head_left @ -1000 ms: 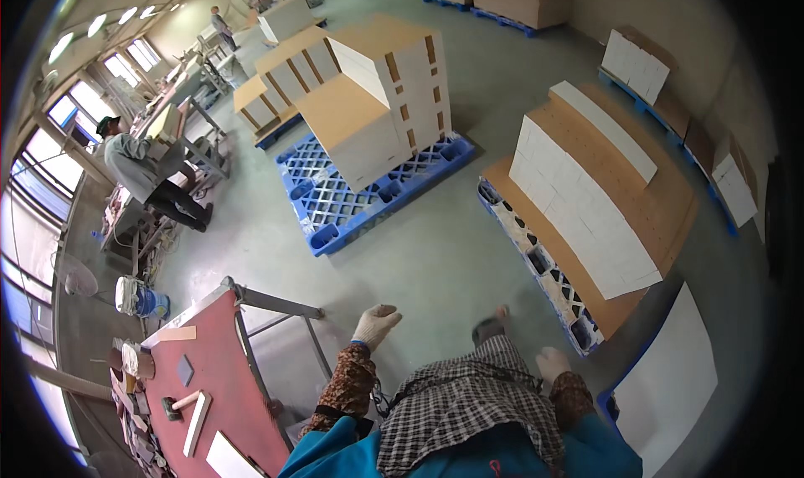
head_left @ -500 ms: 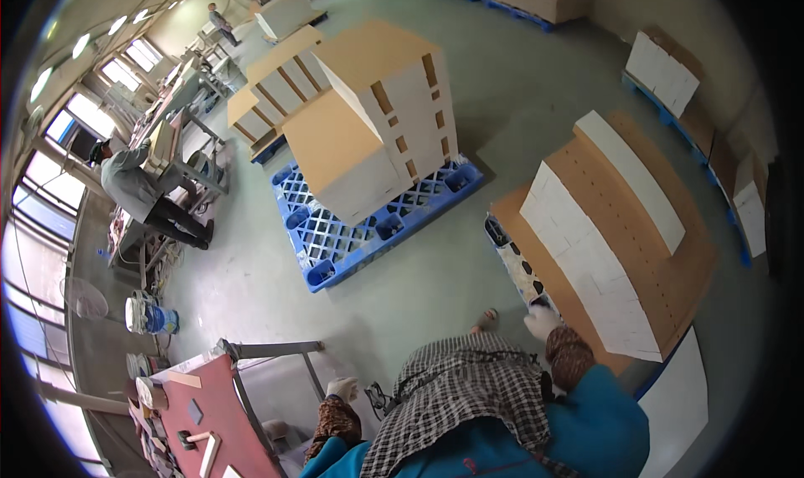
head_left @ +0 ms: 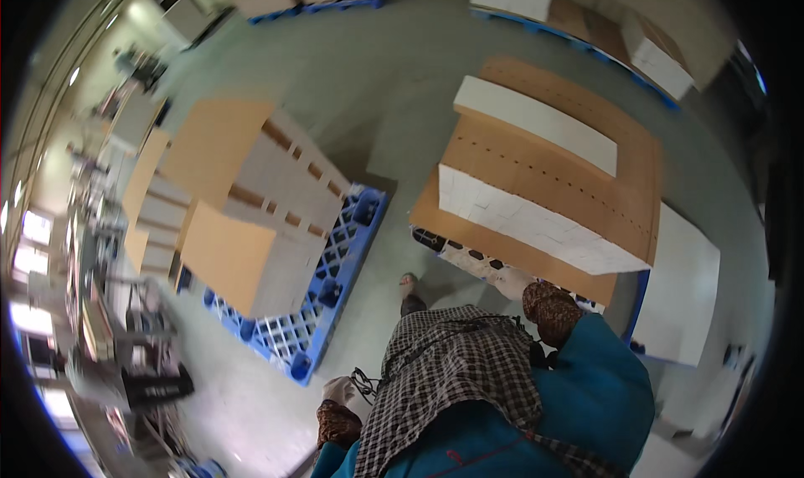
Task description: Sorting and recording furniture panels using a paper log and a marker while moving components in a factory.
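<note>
My right hand, in a pale glove, hangs over the near edge of a pallet that bears brown boards. Motion smears its fingers, and nothing shows in it. A stack of white-edged boards stands on the brown boards just beyond it. By my left side my left hand, also in a pale glove, has its fingers curled in with nothing visible in them. Some dark looped cord lies beside it, next to my checked apron. Whether the cord touches the hand is unclear.
A blue pallet with tall stacks of brown-topped panels stands to the left. My foot is on the floor between the two pallets. A white board is at the right. A blurred person is by the benches at far left.
The view has swung right, so the pallets and stacks have shifted left and the red-topped table has left the picture. My right hand appears farther along the pallet edge; one foot shows more.
</note>
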`<action>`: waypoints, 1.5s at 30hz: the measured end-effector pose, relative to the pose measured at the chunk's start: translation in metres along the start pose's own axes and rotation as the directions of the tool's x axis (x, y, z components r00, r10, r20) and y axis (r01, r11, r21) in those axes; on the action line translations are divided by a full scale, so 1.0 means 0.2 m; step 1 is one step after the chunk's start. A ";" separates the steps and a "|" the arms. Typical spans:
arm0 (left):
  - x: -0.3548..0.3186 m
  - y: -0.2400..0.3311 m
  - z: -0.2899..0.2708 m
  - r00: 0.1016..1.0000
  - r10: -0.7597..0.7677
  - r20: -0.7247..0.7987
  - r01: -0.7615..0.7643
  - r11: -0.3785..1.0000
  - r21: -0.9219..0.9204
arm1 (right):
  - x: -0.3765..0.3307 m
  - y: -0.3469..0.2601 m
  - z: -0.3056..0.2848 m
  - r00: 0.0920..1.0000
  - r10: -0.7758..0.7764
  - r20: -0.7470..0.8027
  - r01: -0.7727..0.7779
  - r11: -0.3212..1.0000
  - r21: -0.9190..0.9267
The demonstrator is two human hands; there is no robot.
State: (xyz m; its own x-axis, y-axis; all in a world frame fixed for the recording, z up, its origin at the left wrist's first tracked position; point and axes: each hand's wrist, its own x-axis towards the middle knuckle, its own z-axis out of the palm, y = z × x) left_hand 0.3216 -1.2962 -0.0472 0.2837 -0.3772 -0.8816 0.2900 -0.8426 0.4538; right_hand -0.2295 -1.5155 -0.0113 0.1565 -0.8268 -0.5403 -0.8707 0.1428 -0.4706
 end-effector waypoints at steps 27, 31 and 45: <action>0.65 1.09 0.47 0.735 0.362 0.574 -0.663 0.562 0.495 | 0.22 0.46 -0.01 0.991 0.075 -0.110 -0.072 0.997 0.034; 0.51 0.98 0.41 0.904 0.299 0.306 -0.424 0.723 0.545 | 0.22 0.20 -0.32 0.962 0.251 -0.104 -0.216 0.940 0.265; 0.25 1.05 0.62 0.979 0.195 0.063 -0.205 0.940 0.273 | 0.43 0.14 -0.41 0.979 0.201 0.024 -0.202 0.963 0.177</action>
State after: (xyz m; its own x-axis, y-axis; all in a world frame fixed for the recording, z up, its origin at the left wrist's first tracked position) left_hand 0.2834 -1.5400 -0.0125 0.2763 -0.5577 -0.7827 -0.0346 -0.8197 0.5718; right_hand -0.2782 -1.6280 -0.0141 -0.0110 -0.7680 -0.6404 -0.7881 0.4008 -0.4671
